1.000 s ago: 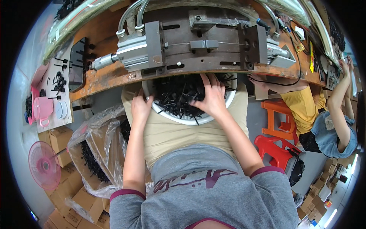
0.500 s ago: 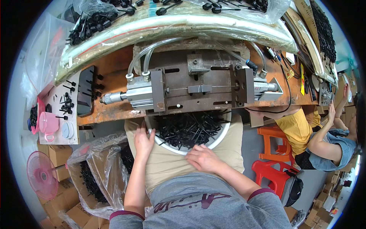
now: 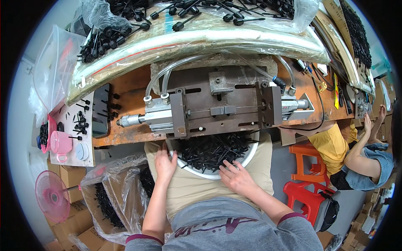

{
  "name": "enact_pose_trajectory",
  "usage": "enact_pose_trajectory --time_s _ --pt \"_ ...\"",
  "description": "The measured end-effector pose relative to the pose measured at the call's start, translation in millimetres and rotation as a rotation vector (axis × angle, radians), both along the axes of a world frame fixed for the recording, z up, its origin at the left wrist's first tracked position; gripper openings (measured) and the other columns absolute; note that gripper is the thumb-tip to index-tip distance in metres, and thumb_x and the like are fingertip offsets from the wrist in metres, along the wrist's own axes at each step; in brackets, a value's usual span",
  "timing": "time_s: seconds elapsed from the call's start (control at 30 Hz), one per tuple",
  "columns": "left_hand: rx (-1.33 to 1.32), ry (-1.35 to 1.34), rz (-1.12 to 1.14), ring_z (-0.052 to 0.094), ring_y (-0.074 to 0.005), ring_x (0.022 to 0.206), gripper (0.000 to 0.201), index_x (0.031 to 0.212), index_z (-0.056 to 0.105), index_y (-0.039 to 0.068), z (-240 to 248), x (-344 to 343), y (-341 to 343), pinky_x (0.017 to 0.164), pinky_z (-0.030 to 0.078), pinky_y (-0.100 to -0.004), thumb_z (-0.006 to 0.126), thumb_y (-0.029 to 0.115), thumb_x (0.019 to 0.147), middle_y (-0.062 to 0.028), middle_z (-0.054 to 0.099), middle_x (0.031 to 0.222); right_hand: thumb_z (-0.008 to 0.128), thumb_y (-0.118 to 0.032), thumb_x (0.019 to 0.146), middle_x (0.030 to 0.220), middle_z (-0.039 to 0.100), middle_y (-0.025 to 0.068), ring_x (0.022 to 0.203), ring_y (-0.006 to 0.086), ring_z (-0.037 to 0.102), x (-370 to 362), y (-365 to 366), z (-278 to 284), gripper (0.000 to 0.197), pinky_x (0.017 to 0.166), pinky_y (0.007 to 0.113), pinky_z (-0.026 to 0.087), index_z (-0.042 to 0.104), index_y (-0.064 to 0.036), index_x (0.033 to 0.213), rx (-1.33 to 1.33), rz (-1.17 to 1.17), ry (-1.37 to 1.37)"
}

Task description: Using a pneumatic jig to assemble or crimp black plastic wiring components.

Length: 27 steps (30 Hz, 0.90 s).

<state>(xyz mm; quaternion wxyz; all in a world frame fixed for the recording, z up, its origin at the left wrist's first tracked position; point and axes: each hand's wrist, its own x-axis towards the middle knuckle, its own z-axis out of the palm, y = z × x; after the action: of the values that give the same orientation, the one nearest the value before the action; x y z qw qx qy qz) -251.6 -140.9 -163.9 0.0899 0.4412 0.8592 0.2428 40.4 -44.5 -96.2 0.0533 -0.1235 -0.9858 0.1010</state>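
Note:
A round white basin (image 3: 203,172) full of thin black rod-like parts (image 3: 213,151) with thicker ends sits on my lap, partly under the bench edge. My left hand (image 3: 166,165) rests against the basin's left side, fingers stretched forward and thumb apart near the rim. At the front right, my right hand (image 3: 237,179) lies over the rim with its fingers spread, fingertips beside the black parts. Neither hand has a part in its grasp. Just beyond the basin stands a dark metal fixture (image 3: 240,96) with a silver cylinder (image 3: 157,116) at its left end.
More black parts (image 3: 111,39) lie on a plastic-wrapped pad at the back. A phone (image 3: 100,109) and a pink cup (image 3: 61,143) are to the left. A plastic-lined carton (image 3: 121,196) and a pink fan (image 3: 52,195) stand below. Red stool (image 3: 299,196) and another person (image 3: 364,161) at right.
My right hand has moved forward onto the basin's rim, and its fingers have spread. My left hand stays at the basin's left side. The whole view has shifted slightly.

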Motion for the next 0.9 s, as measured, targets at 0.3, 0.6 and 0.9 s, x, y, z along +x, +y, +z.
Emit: enact_pose_trajectory --time_s 0.3,0.6,0.9 --pt "-0.064 -0.017 0.018 0.059 -0.0421 0.102 0.061 0.13 0.053 -0.006 -11 -2 1 0.092 0.046 -0.046 0.067 0.025 0.079 -0.0296 0.06 0.114 0.063 -0.023 0.085 0.12 0.066 0.007 0.113 0.0239 0.06 -38 47 129 0.022 0.101 0.04 0.036 0.069 -0.0094 0.101 0.441 -0.042 0.523" --pt "0.095 0.08 0.024 0.059 -0.0395 0.078 0.04 0.103 0.064 -0.006 -9 1 0 0.074 0.047 -0.0491 0.069 0.023 0.076 -0.0218 0.06 0.078 0.069 -0.009 0.082 0.091 0.068 0.0047 0.08 0.0163 0.061 -81 220 254 0.016 0.07 0.029 0.047 0.069 -0.007 0.098 0.665 -0.146 0.872" --pt "0.031 -0.045 0.018 0.059 -0.0416 0.097 0.06 0.128 0.054 -0.004 -7 -1 1 0.088 0.047 -0.0468 0.067 0.022 0.076 -0.0266 0.061 0.108 0.064 -0.007 0.075 0.089 0.067 0.0142 0.093 0.0318 0.061 -135 316 269 0.014 0.084 0.04 0.05 0.07 -0.0059 0.087 0.491 -0.278 0.281"
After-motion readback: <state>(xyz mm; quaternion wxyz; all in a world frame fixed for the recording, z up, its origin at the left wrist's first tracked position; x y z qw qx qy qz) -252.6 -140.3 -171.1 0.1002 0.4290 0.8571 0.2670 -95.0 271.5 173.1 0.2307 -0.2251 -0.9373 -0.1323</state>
